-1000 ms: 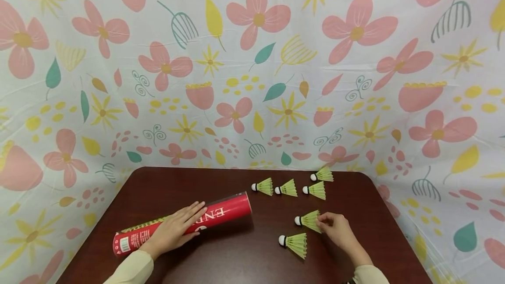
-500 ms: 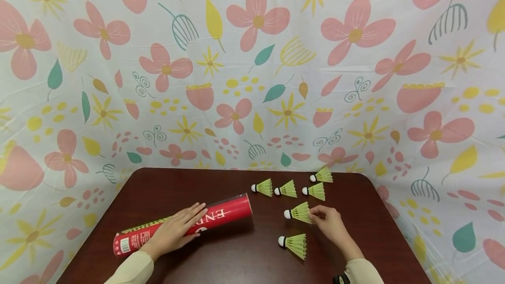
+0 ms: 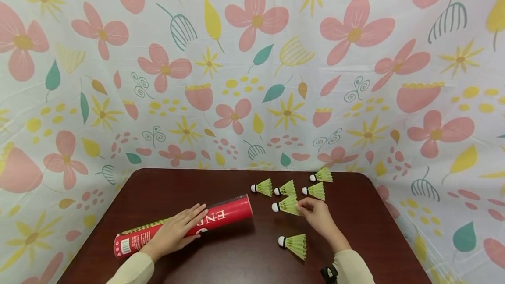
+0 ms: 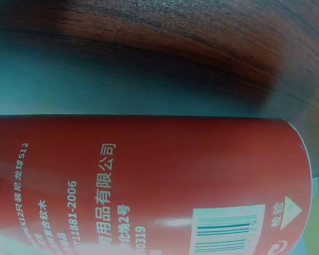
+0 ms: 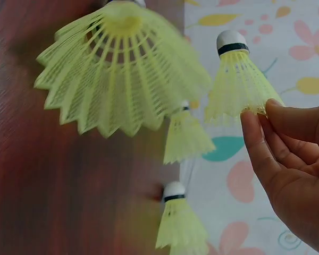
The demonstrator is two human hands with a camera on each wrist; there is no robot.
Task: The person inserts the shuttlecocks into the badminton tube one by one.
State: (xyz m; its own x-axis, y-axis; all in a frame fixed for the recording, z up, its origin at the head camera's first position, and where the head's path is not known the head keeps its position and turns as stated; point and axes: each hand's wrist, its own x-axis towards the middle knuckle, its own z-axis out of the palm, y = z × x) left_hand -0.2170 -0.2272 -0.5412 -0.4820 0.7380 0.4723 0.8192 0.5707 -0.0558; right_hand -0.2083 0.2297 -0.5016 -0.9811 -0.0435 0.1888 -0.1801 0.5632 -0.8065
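Note:
In the head view my right hand (image 3: 317, 218) pinches a yellow-green shuttlecock (image 3: 287, 205) by its skirt edge, white cork pointing left toward the tube. The right wrist view shows thumb and fingers of the right hand (image 5: 292, 154) at the rim of this shuttlecock (image 5: 236, 79). My left hand (image 3: 173, 231) rests across a red cylindrical shuttlecock tube (image 3: 232, 212) lying aslant on the table, fingers straight over its top. The tube's right end faces the shuttlecock. Its lettering and barcode show on the red tube (image 4: 175, 159) in the left wrist view.
One shuttlecock (image 3: 295, 246) lies nearer the front of the dark brown table (image 3: 236, 266). Toward the back lie a shuttlecock (image 3: 262, 187) at left, another shuttlecock (image 3: 314, 191), and a shuttlecock (image 3: 321, 175) by the far edge. A floral cloth (image 3: 244, 78) hangs behind.
My right hand has carried the pinched shuttlecock left and slightly back, closer to the tube's right end. The left hand and the tube have stayed nearly still.

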